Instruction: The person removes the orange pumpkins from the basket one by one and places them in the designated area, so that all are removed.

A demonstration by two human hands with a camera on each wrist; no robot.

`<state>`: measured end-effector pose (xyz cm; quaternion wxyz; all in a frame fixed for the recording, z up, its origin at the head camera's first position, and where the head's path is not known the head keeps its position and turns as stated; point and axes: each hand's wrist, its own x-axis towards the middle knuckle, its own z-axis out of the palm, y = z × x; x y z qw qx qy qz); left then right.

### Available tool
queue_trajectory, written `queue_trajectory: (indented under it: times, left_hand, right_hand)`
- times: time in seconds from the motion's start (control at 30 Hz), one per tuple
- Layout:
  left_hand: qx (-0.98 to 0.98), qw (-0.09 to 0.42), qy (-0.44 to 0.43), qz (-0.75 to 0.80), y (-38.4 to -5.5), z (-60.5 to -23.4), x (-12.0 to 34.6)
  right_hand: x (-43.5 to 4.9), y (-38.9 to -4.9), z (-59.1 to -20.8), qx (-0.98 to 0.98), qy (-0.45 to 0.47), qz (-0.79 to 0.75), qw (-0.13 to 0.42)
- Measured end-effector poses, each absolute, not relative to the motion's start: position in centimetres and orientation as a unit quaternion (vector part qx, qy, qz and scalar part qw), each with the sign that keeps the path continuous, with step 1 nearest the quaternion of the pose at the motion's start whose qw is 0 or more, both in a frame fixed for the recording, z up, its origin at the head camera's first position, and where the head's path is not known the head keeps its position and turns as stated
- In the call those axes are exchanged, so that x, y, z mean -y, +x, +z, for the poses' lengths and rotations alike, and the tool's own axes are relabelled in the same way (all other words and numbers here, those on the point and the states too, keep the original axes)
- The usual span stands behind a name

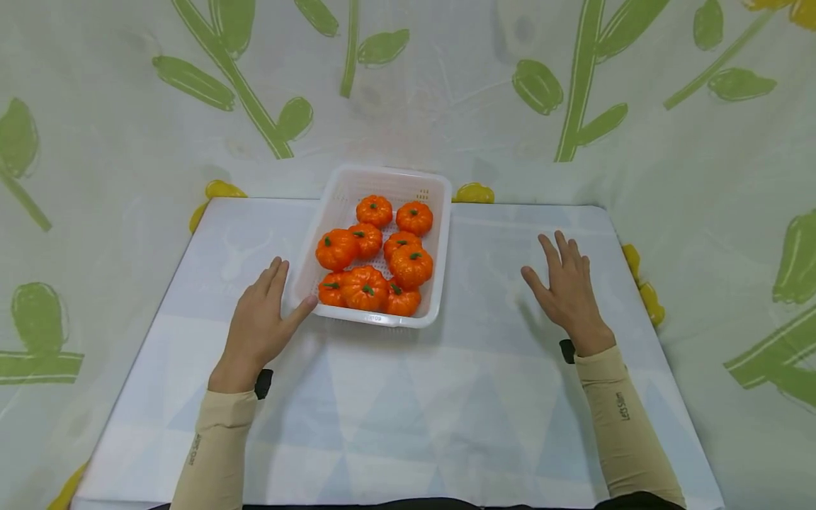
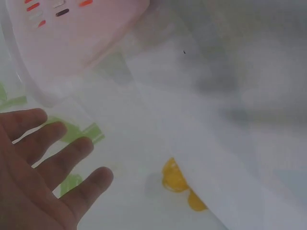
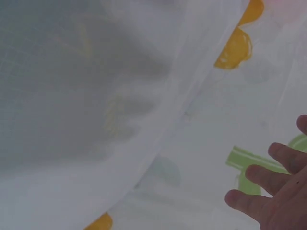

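A white plastic basket (image 1: 440, 283) stands toward the back of the table, left of centre, with several small orange pumpkins (image 1: 365, 289) with green stems inside. My left hand (image 1: 258, 326) is just left of the basket's near corner, fingers straight and thumb spread toward the rim; whether the thumb touches it I cannot tell. In the left wrist view the spread fingers (image 2: 79, 153) hold nothing, and the basket's slotted wall (image 2: 72, 52) shows above them. Well to the right of the basket, my right hand (image 1: 567, 294) hovers over the table, fingers extended, holding nothing.
A pale cloth with blue triangles covers the table (image 1: 395, 418). Around its back and sides hangs a white sheet (image 1: 408, 127) printed with green stems and yellow flowers. The basket's far end reaches the table's back edge. Dark bands with small black devices (image 1: 263, 384) sit at both wrists.
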<state>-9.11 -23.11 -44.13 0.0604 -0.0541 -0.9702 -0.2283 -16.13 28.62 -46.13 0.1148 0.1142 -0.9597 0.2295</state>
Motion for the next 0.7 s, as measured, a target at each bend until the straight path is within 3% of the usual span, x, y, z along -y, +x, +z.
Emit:
queue_trajectory:
  times: [0.2, 0.43, 0.7]
  left_hand:
    - [0.971, 0.057, -0.056, -0.227, -9.0, -44.7, 22.8]
    - [0.969, 0.065, -0.067, -0.227, -8.8, -45.1, 22.9]
    - [0.968, 0.072, -0.077, -0.227, -8.9, -45.5, 23.0]
  right_hand:
    - [-28.6, -16.3, -45.6, 0.956, 0.121, 0.241, 0.119]
    - [-27.1, -17.1, -43.7, 0.923, 0.144, 0.353, 0.047]
    - [-22.7, -18.2, -41.5, 0.899, 0.203, 0.388, 0.02]
